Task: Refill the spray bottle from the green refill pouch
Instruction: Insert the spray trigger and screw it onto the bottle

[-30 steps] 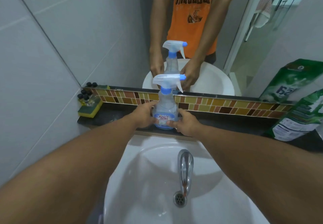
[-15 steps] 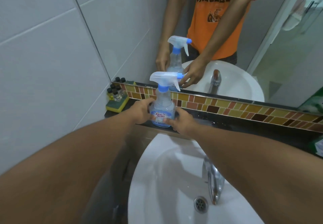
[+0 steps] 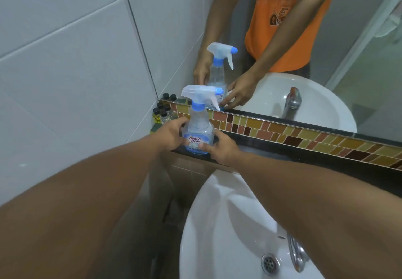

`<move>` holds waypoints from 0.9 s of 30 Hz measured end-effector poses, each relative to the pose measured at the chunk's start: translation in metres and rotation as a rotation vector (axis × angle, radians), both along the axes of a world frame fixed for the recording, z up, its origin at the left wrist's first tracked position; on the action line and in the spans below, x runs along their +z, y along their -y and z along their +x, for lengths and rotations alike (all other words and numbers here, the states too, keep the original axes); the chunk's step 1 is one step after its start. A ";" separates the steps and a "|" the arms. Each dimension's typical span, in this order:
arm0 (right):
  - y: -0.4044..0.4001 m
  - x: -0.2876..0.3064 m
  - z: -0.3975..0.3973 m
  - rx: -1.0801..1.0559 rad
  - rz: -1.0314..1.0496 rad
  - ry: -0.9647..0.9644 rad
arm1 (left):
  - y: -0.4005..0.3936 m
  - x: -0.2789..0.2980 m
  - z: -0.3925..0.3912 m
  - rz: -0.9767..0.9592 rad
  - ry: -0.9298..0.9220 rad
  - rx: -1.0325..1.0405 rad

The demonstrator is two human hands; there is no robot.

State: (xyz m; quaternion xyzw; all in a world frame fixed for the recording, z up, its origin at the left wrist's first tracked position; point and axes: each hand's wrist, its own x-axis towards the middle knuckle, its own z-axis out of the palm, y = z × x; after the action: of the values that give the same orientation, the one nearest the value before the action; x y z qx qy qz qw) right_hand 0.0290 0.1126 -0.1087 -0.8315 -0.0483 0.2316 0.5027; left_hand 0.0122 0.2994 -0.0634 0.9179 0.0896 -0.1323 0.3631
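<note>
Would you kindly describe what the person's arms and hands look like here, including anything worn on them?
Both arms are bare along their whole visible length: no sleeves, watch, bracelet or gloves. The left hand and the right hand show no rings that I can make out, and the fingers have short nails. The mirror reflects an orange T-shirt with short sleeves and dark lettering.

"King's Stella" is read on blue-white label of spray bottle (image 3: 197,126). Mirrored dark capital letters are seen on orange shirt (image 3: 287,17) in mirror reflection; word cannot be made out. Smaller label print too small.
</note>
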 end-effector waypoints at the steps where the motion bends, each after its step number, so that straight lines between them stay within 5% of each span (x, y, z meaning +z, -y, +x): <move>1: -0.004 -0.001 0.001 0.001 0.002 0.008 | -0.004 -0.001 0.001 0.007 -0.002 0.007; 27: -0.041 -0.003 0.007 0.019 -0.070 0.007 | -0.025 -0.019 0.006 0.130 0.041 0.224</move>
State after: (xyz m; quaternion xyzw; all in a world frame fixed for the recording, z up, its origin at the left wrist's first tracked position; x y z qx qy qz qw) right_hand 0.0358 0.1539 -0.1115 -0.8489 -0.0497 0.2349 0.4710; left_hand 0.0178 0.3249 -0.0821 0.9264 0.1925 -0.0659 0.3170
